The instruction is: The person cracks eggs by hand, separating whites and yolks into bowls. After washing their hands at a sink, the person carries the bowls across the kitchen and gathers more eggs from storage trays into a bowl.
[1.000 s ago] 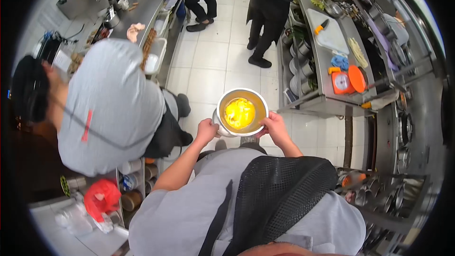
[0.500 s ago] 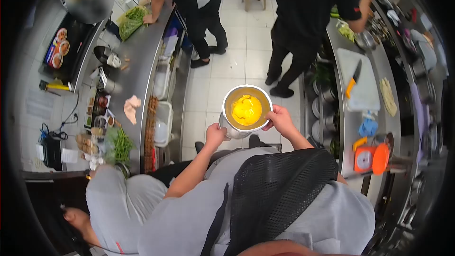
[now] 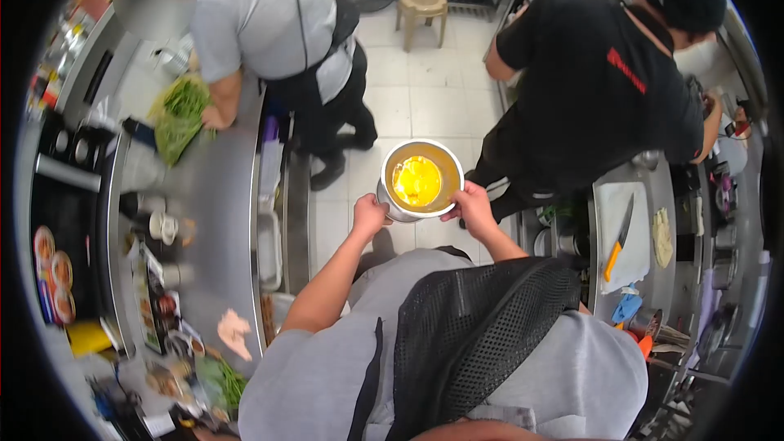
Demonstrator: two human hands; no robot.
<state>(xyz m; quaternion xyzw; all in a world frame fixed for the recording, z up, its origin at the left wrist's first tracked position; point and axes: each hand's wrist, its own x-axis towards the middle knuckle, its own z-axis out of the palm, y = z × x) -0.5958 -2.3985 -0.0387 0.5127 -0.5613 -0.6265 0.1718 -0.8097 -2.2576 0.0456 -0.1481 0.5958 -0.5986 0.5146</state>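
Observation:
A round metal pot (image 3: 394, 214) is held out in front of my body, over the tiled floor. Inside it lies a glossy yellow mass that looks like egg yolks (image 3: 417, 180). My left hand (image 3: 371, 216) is closed on the pot's lower left side. On the right, my right hand (image 3: 471, 202) grips the rim with the thumb near the top edge. The fingers under and behind the pot are partly hidden.
One person in grey (image 3: 261, 24) leans on the left steel counter (image 3: 216, 220) beside a bag of greens (image 3: 180, 114). Another in black (image 3: 580, 90) works at the right counter. A knife (image 3: 622, 233) lies on a white cutting board (image 3: 608, 204). A stool (image 3: 423, 5) stands ahead.
I have moved forward along the aisle with the pot still in both hands. The two people ahead appear nearer. The person at my lower left has left view.

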